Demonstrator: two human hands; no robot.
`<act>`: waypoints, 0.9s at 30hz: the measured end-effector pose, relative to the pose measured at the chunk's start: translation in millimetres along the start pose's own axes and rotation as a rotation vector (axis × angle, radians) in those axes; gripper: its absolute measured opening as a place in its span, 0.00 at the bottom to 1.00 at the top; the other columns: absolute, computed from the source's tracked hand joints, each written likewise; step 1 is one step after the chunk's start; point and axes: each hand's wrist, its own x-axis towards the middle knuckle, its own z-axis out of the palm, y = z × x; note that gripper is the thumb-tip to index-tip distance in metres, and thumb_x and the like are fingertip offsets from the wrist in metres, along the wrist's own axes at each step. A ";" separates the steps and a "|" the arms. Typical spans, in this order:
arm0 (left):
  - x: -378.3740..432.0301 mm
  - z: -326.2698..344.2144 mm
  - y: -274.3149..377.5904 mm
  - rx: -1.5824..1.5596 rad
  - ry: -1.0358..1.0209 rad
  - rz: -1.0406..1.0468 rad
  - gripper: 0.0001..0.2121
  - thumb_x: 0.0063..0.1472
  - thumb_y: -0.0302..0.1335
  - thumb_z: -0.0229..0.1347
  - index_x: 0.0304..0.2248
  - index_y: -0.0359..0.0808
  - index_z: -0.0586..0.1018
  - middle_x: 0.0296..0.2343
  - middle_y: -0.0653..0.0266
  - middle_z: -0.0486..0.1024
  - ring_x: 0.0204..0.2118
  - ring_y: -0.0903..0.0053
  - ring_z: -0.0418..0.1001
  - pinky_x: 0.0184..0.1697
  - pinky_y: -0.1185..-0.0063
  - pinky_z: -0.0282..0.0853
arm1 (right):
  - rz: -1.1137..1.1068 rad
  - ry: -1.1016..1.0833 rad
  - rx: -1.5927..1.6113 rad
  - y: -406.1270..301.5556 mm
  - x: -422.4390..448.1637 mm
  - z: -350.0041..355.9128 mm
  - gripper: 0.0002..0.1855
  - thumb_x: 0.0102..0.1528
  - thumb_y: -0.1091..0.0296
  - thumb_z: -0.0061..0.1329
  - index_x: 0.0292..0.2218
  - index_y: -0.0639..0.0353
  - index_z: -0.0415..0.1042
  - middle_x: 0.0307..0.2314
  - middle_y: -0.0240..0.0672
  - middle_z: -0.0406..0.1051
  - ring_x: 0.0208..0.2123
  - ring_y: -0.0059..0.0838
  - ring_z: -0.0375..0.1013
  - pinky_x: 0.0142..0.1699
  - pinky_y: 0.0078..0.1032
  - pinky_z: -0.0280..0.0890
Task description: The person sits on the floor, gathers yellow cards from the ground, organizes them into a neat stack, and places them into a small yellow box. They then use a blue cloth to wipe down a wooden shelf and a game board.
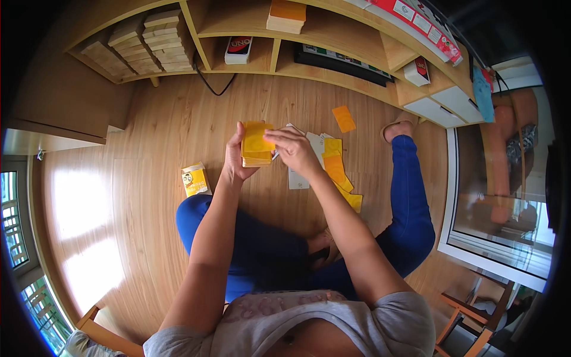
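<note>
A thick deck of yellow-backed cards [256,157] lies in my left hand [235,154], thumb along its left side and fingers around the far edge. The fingers of my right hand [294,149] are on the right side of the top yellow card [255,134], which is blurred and sits a little askew over the deck. My right thumb is hidden. Beyond and below my right hand, white-faced cards [299,180] and several yellow-backed cards [337,170] lie loosely overlapped on the floor. One orange-backed card [343,119] lies apart, farther off. Left of my left wrist is a torn-topped yellow card box [195,179].
A wooden shelf unit [339,38] runs along the far side, holding wooden blocks [165,42], UNO decks [238,50] and an orange-topped card stack [286,17]. My bent legs [412,192] flank the floor [156,134]. A glass-fronted cabinet [495,187] stands right; a black cable [214,85] loops below the shelf.
</note>
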 end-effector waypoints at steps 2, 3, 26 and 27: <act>-2.2 -5.7 2.1 0.028 0.057 0.009 0.20 0.56 0.39 0.48 0.46 0.39 0.65 0.37 0.58 0.69 0.36 0.68 0.70 0.37 0.66 0.68 | -0.059 -0.052 -0.027 -3.9 -4.0 9.0 0.17 0.44 0.83 0.42 0.37 0.58 0.73 0.38 0.34 0.70 0.42 0.31 0.66 0.47 0.25 0.63; -1.2 -6.2 1.1 0.085 0.072 0.025 0.20 0.55 0.37 0.49 0.47 0.40 0.64 0.37 0.58 0.69 0.36 0.68 0.70 0.38 0.67 0.67 | -0.037 -0.068 0.032 1.3 -6.7 8.2 0.16 0.44 0.82 0.42 0.36 0.59 0.73 0.38 0.35 0.70 0.42 0.32 0.66 0.47 0.25 0.62; 10.9 -19.4 3.4 0.108 0.231 0.319 0.25 0.49 0.25 0.52 0.47 0.47 0.58 0.34 0.61 0.65 0.32 0.70 0.66 0.34 0.71 0.66 | 0.868 -0.344 -0.663 88.0 -6.5 0.7 0.38 0.30 0.49 0.63 0.41 0.59 0.65 0.42 0.39 0.65 0.49 0.35 0.59 0.52 0.32 0.54; 9.7 -21.4 4.2 0.109 0.229 0.324 0.25 0.49 0.25 0.52 0.47 0.47 0.58 0.34 0.61 0.65 0.32 0.70 0.66 0.34 0.71 0.66 | 0.840 -0.351 -0.655 84.3 -4.2 1.0 0.40 0.30 0.49 0.63 0.42 0.60 0.64 0.43 0.38 0.65 0.49 0.35 0.58 0.51 0.33 0.54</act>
